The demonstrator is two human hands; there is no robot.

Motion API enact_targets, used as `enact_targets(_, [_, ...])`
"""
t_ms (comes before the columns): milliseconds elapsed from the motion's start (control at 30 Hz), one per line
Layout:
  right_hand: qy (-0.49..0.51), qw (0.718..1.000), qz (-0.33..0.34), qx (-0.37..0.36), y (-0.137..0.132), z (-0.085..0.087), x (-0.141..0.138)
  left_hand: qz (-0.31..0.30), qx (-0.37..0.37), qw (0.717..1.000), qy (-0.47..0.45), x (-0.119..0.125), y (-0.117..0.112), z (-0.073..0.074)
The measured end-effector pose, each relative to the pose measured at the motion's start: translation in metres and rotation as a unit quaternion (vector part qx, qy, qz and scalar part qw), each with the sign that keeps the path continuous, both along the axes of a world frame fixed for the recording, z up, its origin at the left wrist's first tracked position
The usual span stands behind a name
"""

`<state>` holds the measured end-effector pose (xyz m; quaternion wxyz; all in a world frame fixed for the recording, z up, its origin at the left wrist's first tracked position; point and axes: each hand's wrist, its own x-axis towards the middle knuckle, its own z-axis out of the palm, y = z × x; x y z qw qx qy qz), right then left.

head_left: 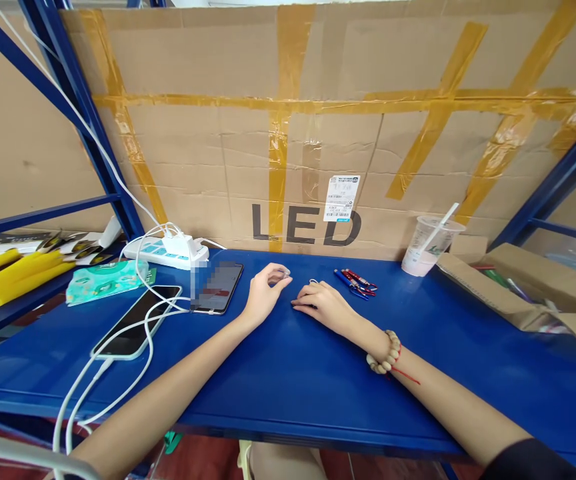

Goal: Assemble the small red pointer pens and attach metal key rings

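My left hand (267, 293) is held just above the blue shelf top (268, 387), its fingers curled toward the thumb. Something small and shiny shows at its fingertips, too small to name. Facing it, my right hand (325, 305) rests palm down with thumb and fingers drawn together; whatever is between them is hidden. A ring or small pale thing shows on its fingers, and a beaded bracelet (385, 353) circles the wrist. Beyond the right hand lie several slim red and blue metal pen-like pieces (358, 283) with small clips. The hands are apart.
At left lie two phones (135, 323) (221, 287), white cables, a power strip (168, 252) and a green soft pack (103, 280). A plastic cup with straw (425, 247) and an open cardboard box (528, 287) stand right. A large cardboard sheet (193, 167) closes the back.
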<state>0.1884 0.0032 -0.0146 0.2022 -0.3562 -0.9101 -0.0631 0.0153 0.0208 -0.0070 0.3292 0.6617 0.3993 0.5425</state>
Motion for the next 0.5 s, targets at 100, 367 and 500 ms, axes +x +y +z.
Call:
enact_targets(100, [0.0,0.999,0.009,0.045,0.0,0.003,0.007,-0.013,0.005,0.999,0.039,0.003,-0.006,0.001])
enact_targets(367, [0.303,0.95,-0.018,0.078,-0.016,0.018,0.009,-0.068,-0.008,0.996,0.057,0.011,-0.018,0.002])
enact_targets(500, [0.317,0.948,0.007,-0.029,-0.019,0.02,0.006,-0.066,-0.006,0.996,0.06,0.012,-0.021,0.002])
